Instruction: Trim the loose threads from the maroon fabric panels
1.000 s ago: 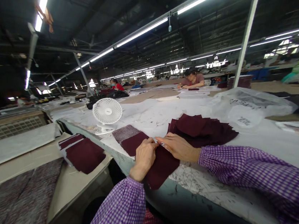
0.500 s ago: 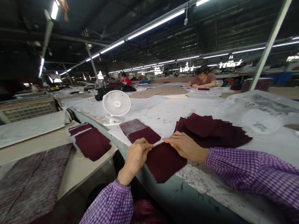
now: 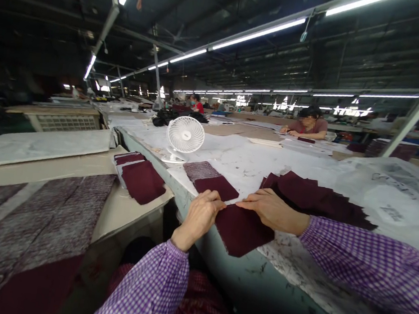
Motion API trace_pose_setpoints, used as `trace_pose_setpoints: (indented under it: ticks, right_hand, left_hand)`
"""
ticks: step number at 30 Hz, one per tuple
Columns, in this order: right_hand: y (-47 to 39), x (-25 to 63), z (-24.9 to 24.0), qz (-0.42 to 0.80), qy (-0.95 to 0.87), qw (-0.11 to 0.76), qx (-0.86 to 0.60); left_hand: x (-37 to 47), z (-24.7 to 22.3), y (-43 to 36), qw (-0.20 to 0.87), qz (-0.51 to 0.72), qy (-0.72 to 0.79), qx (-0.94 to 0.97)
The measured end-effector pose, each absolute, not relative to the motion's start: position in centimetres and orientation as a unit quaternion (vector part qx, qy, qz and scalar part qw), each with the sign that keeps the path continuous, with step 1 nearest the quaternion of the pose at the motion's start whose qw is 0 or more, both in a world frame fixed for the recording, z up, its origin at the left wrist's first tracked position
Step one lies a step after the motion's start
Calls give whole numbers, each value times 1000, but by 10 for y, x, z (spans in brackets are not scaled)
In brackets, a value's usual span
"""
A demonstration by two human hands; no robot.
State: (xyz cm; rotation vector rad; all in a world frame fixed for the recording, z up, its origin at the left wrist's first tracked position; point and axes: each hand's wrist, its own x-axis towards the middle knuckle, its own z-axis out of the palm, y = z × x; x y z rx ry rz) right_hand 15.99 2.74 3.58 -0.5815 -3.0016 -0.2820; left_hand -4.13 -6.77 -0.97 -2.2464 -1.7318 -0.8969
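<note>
A maroon fabric piece (image 3: 244, 234) with cut corners lies over the near edge of the white-covered table and hangs partly past it. With fingers pinched together, my left hand (image 3: 198, 216) holds the left end of its far edge, where a thin pale strip shows. My right hand (image 3: 273, 209) grips the same edge farther right, thumb and fingers pressed close. Just beyond them is a folded piece (image 3: 217, 184), half speckled grey and half plain maroon. Behind my right hand spreads a fanned pile of maroon pieces (image 3: 314, 195).
A small white fan (image 3: 185, 135) stands on the table beyond my left hand. On the lower left surface are a stack of maroon pieces (image 3: 142, 182) and speckled panels (image 3: 47, 219). Clear plastic (image 3: 399, 186) lies far right. A co-worker (image 3: 309, 125) leans over the table behind.
The camera has turned left and levelled, so the scene sits farther right. Both hands stay on the fabric edge, with little change in their hold.
</note>
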Motion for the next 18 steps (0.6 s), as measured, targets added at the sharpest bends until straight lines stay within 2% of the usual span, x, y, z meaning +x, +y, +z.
trace_pose_setpoints:
  ticks: [6,11,18]
  right_hand:
    - [15,139,51,-127,-973,-60,-181]
    - [14,132,54,-120,-970,-106,-181]
    - [16,132,53,-118,-977,-84,-159]
  left_hand:
    - [-43,-8,-71,100,-274,-561,-775]
    - [-57,-20,-76,-1,-404,-554,-728]
    - [-65,-26,-84,-128,-531,-557,-625]
